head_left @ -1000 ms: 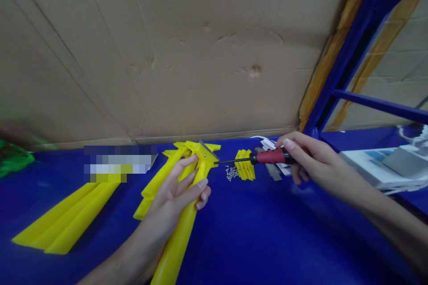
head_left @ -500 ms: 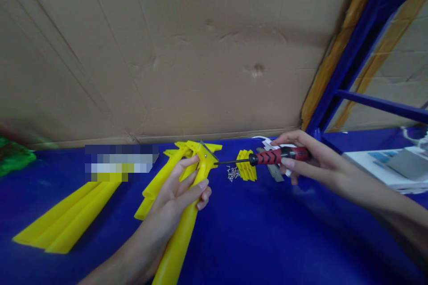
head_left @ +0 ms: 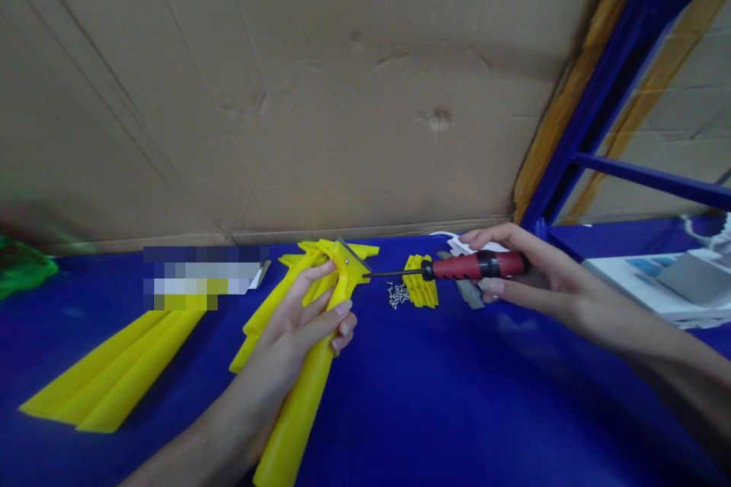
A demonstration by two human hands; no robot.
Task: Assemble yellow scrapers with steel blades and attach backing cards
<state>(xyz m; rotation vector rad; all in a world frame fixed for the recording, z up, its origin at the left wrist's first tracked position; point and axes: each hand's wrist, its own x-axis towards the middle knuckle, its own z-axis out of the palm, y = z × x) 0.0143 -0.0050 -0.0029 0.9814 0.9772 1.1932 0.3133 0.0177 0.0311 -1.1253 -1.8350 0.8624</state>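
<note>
My left hand (head_left: 311, 312) is wrapped round the handle of a yellow scraper (head_left: 300, 411), whose head points up and carries a thin metal blade. A screw shows in the flat of the head. From the right, my right hand (head_left: 531, 274) holds a screwdriver (head_left: 457, 268) by its red and black grip, thumb below and fingers above. The screwdriver lies almost level, and its shaft reaches the right edge of the scraper head; the tip is too small to make out. Behind the left hand lie more yellow scraper handles (head_left: 256, 319), partly covered by it.
Small screws (head_left: 394, 294) lie in a heap beside a row of small yellow pieces (head_left: 421, 281). Grey metal blades (head_left: 471, 293) rest beneath the screwdriver. Several yellow scrapers (head_left: 126, 365) are at left, their heads blurred out. A white box (head_left: 668, 289) and blue frame (head_left: 599, 84) stand right.
The screwdriver's grip has turned about its own axis, showing a different side. The scraper and both tools' contact point have shifted slightly left; my right fingers have opened a little around the grip.
</note>
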